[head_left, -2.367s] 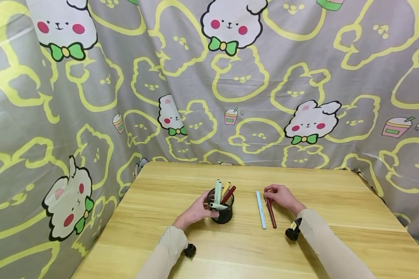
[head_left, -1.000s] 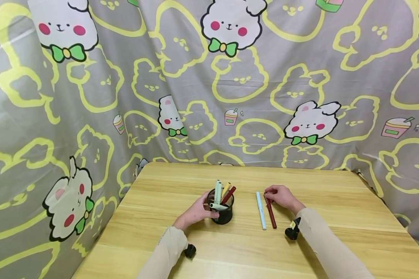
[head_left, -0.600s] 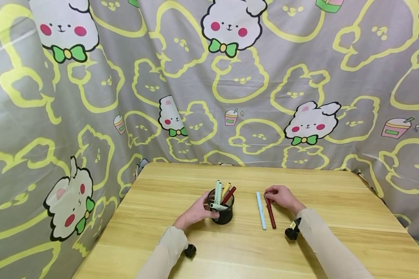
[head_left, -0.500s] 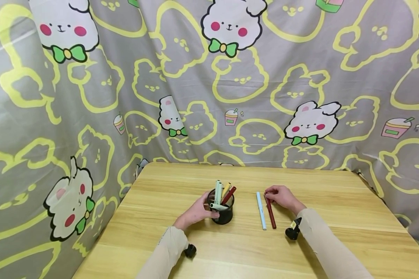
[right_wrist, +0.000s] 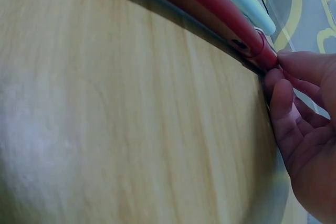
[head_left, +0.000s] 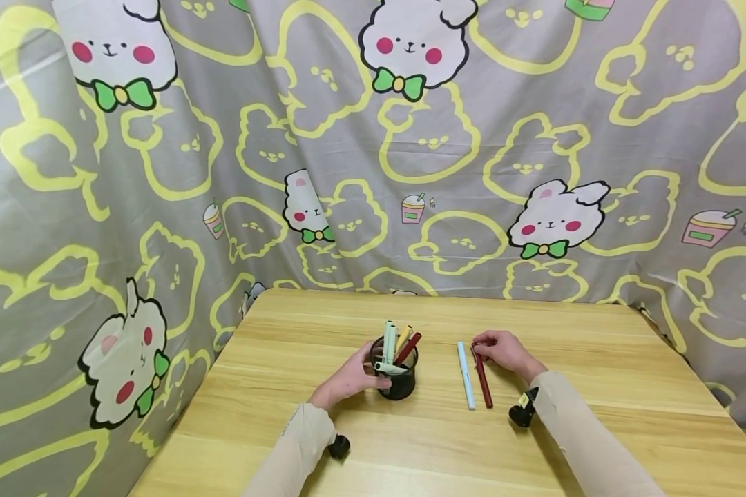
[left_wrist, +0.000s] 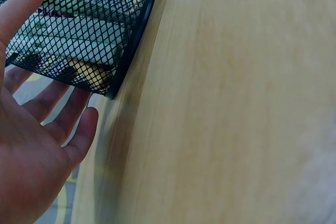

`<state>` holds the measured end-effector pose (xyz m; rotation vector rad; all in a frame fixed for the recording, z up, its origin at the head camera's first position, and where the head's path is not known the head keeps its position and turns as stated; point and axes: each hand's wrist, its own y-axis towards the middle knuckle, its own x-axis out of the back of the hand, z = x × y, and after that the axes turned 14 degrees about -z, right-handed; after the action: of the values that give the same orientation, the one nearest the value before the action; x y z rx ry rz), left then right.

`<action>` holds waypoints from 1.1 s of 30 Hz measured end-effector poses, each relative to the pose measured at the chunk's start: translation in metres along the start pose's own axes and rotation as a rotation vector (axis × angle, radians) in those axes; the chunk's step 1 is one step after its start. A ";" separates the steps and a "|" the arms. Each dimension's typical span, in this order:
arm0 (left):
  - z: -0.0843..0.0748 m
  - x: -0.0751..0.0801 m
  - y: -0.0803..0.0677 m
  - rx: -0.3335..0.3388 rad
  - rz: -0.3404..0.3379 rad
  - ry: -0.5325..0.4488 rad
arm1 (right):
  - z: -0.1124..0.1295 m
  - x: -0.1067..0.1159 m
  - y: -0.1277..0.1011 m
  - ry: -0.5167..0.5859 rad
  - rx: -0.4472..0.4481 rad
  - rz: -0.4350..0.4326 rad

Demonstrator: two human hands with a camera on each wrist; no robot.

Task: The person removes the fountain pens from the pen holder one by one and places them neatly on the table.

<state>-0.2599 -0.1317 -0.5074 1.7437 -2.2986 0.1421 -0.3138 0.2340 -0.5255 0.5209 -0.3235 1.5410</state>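
Note:
In the head view my left hand holds a black mesh pen holder standing on the table, thumb at the near side and fingers round the left. Mint-green pens, a yellow pen and a dark red pen stick up out of it. To the right, my right hand pinches the far end of another dark red pen, thumb against fingertips in the right wrist view. This pen lies along the tabletop. A light blue pen lies just left of it, nearly parallel.
The wooden table reaches back to a grey patterned curtain, which also hangs along the left and right sides. Black wrist cameras are strapped below both hands, the left one and the right one.

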 end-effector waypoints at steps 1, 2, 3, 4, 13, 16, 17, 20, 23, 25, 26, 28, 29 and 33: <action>-0.004 0.000 -0.001 -0.005 0.006 -0.008 | 0.000 0.000 0.000 0.001 -0.001 -0.002; -0.008 0.000 -0.003 -0.010 0.012 -0.015 | 0.000 0.000 0.000 -0.001 0.000 -0.002; -0.012 0.000 -0.004 -0.014 0.019 -0.021 | 0.000 0.000 0.000 -0.001 0.000 -0.003; -0.016 0.000 -0.006 -0.017 0.024 -0.026 | 0.000 0.000 0.000 0.002 -0.004 -0.005; -0.023 0.000 -0.008 -0.026 0.029 -0.029 | -0.001 0.001 0.001 -0.006 0.003 -0.008; -0.022 0.000 -0.008 -0.029 0.030 -0.033 | -0.001 0.001 0.001 -0.008 0.003 -0.012; -0.023 0.000 -0.008 -0.025 0.029 -0.033 | -0.001 0.001 0.001 -0.008 0.002 -0.011; -0.015 -0.001 -0.005 -0.013 0.021 -0.031 | 0.000 0.001 0.001 -0.001 0.000 -0.009; -0.001 -0.001 0.000 -0.010 0.004 -0.021 | 0.001 0.001 0.000 0.003 -0.005 -0.013; 0.008 -0.001 0.004 -0.011 -0.006 -0.016 | 0.003 0.001 0.000 0.002 -0.007 -0.014; 0.009 -0.001 0.004 -0.014 -0.009 -0.012 | 0.003 0.001 -0.001 0.004 -0.012 -0.016; 0.009 -0.001 0.004 -0.019 -0.009 -0.006 | 0.005 0.002 -0.003 -0.001 -0.013 -0.014; 0.009 -0.001 0.004 -0.024 -0.008 -0.007 | 0.007 0.003 -0.004 -0.005 -0.014 -0.018; 0.008 -0.001 0.003 -0.024 -0.008 -0.007 | 0.013 0.008 -0.007 -0.074 0.030 -0.056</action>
<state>-0.2639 -0.1314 -0.5151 1.7441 -2.2884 0.1069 -0.3048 0.2349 -0.5115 0.6074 -0.3402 1.4766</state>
